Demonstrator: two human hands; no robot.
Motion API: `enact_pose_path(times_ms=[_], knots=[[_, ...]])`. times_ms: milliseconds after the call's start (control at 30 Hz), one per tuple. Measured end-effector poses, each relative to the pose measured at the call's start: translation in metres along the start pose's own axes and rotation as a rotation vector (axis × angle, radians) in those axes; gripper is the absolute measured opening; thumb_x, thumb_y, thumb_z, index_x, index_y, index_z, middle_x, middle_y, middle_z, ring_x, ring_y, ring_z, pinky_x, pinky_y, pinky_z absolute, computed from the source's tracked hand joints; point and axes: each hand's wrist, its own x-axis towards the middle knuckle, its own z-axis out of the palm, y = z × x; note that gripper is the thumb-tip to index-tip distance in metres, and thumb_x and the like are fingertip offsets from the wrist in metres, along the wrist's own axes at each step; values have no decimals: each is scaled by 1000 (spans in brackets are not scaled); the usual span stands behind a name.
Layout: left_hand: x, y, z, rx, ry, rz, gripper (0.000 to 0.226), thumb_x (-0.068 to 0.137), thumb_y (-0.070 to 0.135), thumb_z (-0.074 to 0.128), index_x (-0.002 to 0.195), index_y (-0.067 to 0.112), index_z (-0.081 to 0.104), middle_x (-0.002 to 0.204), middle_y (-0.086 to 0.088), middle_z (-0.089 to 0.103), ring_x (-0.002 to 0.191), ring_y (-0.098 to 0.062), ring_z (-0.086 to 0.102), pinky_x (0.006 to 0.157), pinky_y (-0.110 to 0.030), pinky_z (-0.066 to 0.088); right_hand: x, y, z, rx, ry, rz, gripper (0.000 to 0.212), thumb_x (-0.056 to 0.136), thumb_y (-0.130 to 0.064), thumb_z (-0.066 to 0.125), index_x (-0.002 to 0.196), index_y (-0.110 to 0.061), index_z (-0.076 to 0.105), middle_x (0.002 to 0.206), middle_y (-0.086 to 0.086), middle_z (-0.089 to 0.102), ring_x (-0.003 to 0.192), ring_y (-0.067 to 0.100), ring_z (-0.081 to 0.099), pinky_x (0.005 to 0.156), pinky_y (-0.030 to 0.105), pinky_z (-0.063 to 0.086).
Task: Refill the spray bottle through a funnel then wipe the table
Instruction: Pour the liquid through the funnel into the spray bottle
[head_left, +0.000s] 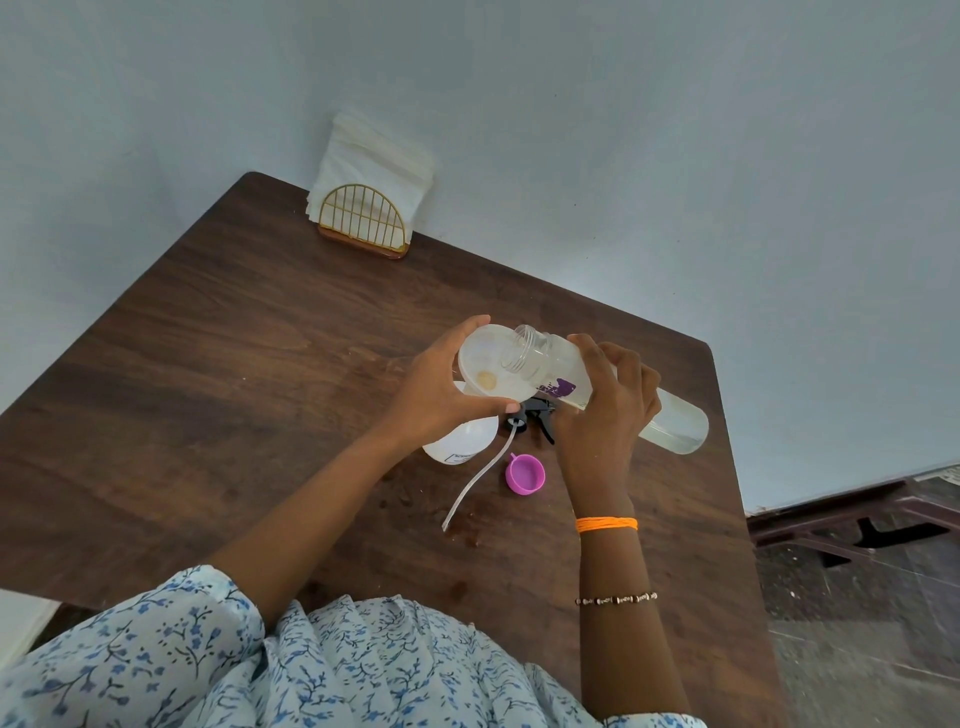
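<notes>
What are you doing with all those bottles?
A person is refilling a spray bottle. The left hand steadies a clear plastic funnel on top of the white spray bottle, while the right hand tips a clear plastic refill bottle with a purple label so its open mouth sits over the funnel. The black trigger sprayer and the pink cap lie on the brown wooden table. Wiping comes later.

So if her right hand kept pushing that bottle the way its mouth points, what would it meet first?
The funnel held by the left hand; the refill bottle in the right hand already has its mouth over the bowl, though depth is unclear.
</notes>
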Motion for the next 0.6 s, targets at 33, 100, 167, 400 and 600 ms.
enact_pose_path(times_ms=[33,100,167,400,600], knots=[[0,0,0,2,-1,-1,93,61,32,85,139,31,34,140,4,45,118,-10,44,93,-26,43,0,0,0,-1,-2,2,63,57,8,78,114,-15,63,111,13,58,108,33,45,91,44,35],[0,0,0,9,-2,-3,94,61,33,85,140,32,33,140,4,45,118,-11,44,93,-27,44,0,0,0,-1,-7,8,62,58,7,78,114,-15,63,112,13,58,109,33,45,92,46,35],[0,0,0,11,-3,-3,93,62,32,85,140,32,33,140,4,44,117,-10,43,93,-27,44,0,-1,-1,0,-8,11,62,59,7,77,114,-15,63,112,13,57,109,33,45,92,46,34],[-1,1,0,-3,-2,7,92,62,30,85,139,30,34,140,5,45,115,-7,42,91,-24,42,0,0,-1,-1,-13,16,64,57,9,76,114,-16,63,112,12,57,109,32,44,91,43,33],[-1,2,0,-3,-4,5,92,63,29,84,140,30,34,141,4,44,114,-6,41,90,-23,41,1,0,-1,-4,-14,21,63,58,8,76,115,-16,62,113,12,57,110,32,44,93,44,33]])
